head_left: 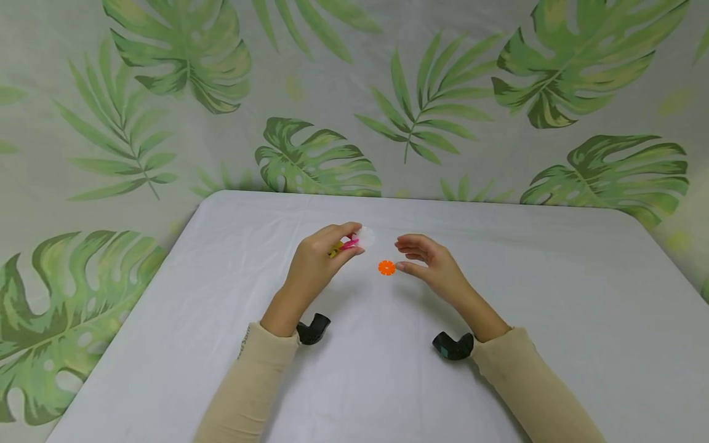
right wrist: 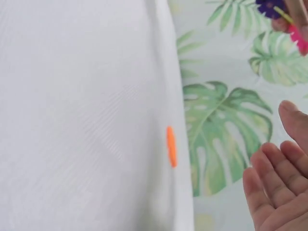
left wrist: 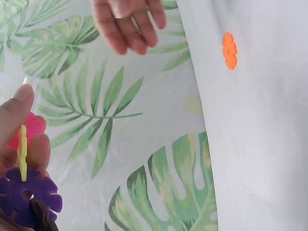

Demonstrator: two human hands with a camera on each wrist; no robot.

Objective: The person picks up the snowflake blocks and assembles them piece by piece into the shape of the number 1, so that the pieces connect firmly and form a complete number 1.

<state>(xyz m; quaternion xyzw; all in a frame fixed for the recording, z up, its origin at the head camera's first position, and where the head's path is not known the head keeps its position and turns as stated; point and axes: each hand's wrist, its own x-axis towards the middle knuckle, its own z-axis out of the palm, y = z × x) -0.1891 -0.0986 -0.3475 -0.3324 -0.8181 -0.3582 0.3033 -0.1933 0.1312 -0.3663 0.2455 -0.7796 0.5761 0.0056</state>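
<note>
My left hand (head_left: 318,255) holds a small cluster of joined, notched plastic discs between thumb and fingers. In the left wrist view it includes a purple disc (left wrist: 43,195), a yellow disc (left wrist: 22,154) seen edge-on and a pink disc (left wrist: 34,126); a dark piece (left wrist: 42,216) overlaps the purple one. A whitish, see-through disc (head_left: 365,237) shows at the left fingertips in the head view. The right hand (head_left: 434,264) hovers to the right, fingers relaxed and spread from the thumb, holding nothing. An orange notched disc (head_left: 386,267) lies on the table, near the right thumb tip in the head view.
A white cloth covers the table (head_left: 354,381), with its far edge in front of a leaf-print backdrop (head_left: 321,92). Black wrist-worn devices show beside the left wrist (head_left: 314,329) and right wrist (head_left: 453,346). Beige sleeves cover both forearms.
</note>
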